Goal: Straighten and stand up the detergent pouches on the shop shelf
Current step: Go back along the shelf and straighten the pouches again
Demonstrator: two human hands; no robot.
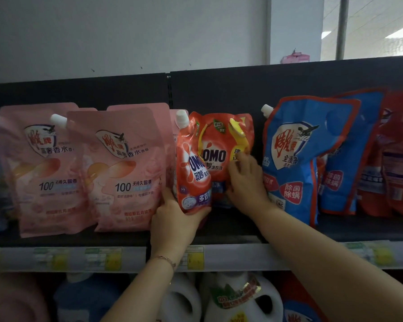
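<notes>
Front OMO pouch: mid-shelf, long axis near vertical with a slight tilt, white spout cap up at its top left, printed face towards the camera and turned a little left. Its base is lifted just off the shelf.

Rear OMO pouch: directly behind and to the right, upright, face forward, top crumpled.

Left hand: grip closed on the front OMO pouch's bottom edge, with fingers curled under the base and the thumb up the left side. A bracelet is seen on the wrist.

Right hand: grip narrow, fingers curved over the rear OMO pouch's right front, thumb at lower centre. It looks like a pinch of the film, though the contact is blurred.

Neighbours: two pink pouches stand upright on the left, the nearer one just beside the front OMO pouch. A blue pouch on the right leans and sags, touching the right hand's back.
</notes>
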